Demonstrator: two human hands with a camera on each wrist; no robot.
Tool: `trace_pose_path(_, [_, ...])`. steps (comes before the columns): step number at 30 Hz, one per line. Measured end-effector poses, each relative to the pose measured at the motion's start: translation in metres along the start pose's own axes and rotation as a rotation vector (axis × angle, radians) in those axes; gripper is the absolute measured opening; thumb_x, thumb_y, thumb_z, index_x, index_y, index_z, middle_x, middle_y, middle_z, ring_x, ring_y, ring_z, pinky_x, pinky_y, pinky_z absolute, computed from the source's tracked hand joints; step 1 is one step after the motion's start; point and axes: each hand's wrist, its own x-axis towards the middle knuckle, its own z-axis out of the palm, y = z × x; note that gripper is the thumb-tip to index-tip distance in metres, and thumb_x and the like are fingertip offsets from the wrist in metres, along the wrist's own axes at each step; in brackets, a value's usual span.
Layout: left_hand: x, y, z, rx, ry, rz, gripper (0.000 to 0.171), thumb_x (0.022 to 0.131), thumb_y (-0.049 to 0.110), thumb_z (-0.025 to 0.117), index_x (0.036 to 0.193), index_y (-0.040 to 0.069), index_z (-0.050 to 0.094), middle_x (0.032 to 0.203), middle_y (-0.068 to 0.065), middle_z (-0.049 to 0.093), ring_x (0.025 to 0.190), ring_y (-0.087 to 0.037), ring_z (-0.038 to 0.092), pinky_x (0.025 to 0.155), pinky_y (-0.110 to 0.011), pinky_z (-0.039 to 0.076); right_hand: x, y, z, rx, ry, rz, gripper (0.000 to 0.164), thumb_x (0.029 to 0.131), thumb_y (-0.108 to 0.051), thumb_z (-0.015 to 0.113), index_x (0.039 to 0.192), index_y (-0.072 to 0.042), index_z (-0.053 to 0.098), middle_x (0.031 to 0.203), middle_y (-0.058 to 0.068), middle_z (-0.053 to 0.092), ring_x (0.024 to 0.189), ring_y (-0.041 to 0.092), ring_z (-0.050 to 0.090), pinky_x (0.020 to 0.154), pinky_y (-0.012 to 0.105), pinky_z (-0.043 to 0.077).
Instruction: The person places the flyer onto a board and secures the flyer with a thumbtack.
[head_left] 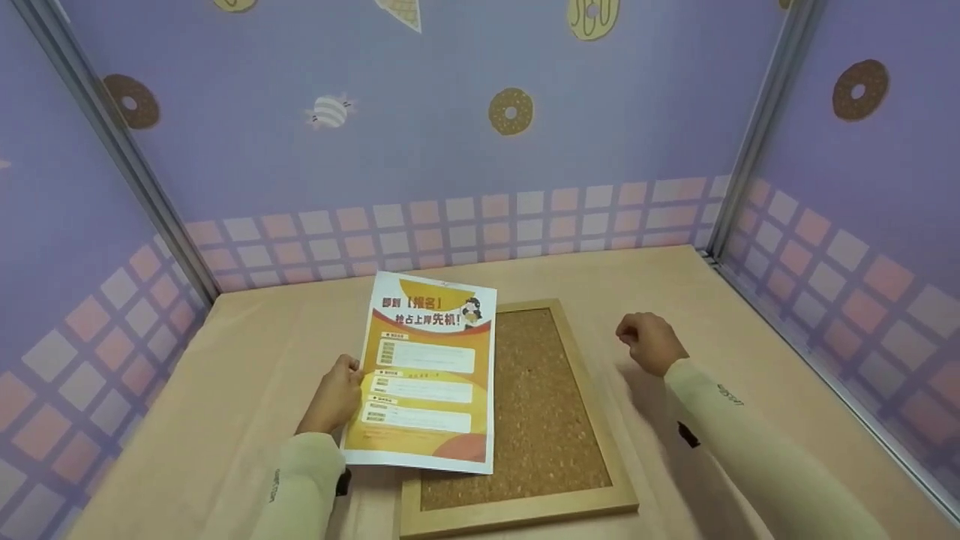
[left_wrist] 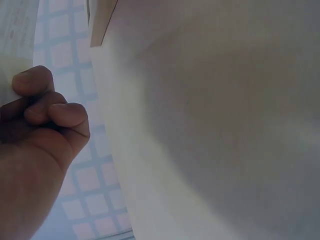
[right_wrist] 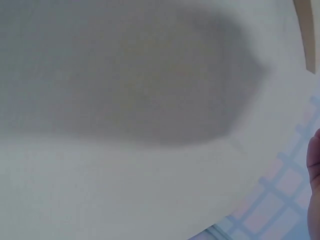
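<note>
A yellow, orange and white printed poster (head_left: 424,375) covers the left part of a wood-framed corkboard (head_left: 555,397) in the head view. My left hand (head_left: 335,394) pinches the poster's left edge between thumb and curled fingers. In the left wrist view that hand (left_wrist: 42,130) grips the paper (left_wrist: 17,35), of which only a strip shows. To the right of the corkboard, my right hand (head_left: 652,343) hovers over the table with its fingers curled in; nothing shows in it. Only a sliver of the right hand (right_wrist: 314,170) appears in the right wrist view.
The corkboard lies on a peach-coloured cloth-covered table (head_left: 247,360). Purple walls (head_left: 420,157) with printed sweets and checks enclose the table at the back and both sides. Metal posts (head_left: 765,127) stand at the back corners.
</note>
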Motion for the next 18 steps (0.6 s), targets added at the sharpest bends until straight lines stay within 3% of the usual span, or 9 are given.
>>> trace_pose_path(9, [0.005, 0.005, 0.026, -0.02, -0.001, 0.008, 0.009, 0.101, 0.005, 0.032, 0.105, 0.0, 0.038, 0.093, -0.014, 0.053, 0.084, -0.025, 0.051, 0.072, -0.036, 0.04, 0.005, -0.014, -0.004, 0.017, 0.025, -0.109, 0.017, 0.087, 0.009, 0.057, 0.089, -0.005, 0.067, 0.089, 0.009, 0.062, 0.086, 0.029, 0.057, 0.076, 0.044, 0.048])
trace_pose_path(18, [0.007, 0.016, 0.046, -0.044, 0.014, -0.027, 0.011, 0.101, 0.005, 0.032, 0.107, -0.001, 0.038, 0.095, -0.016, 0.052, 0.089, -0.027, 0.052, 0.079, -0.041, 0.042, 0.012, -0.023, -0.005, 0.035, 0.012, -0.095, 0.02, 0.085, 0.012, 0.056, 0.089, -0.005, 0.066, 0.09, 0.01, 0.061, 0.086, 0.027, 0.057, 0.076, 0.044, 0.047])
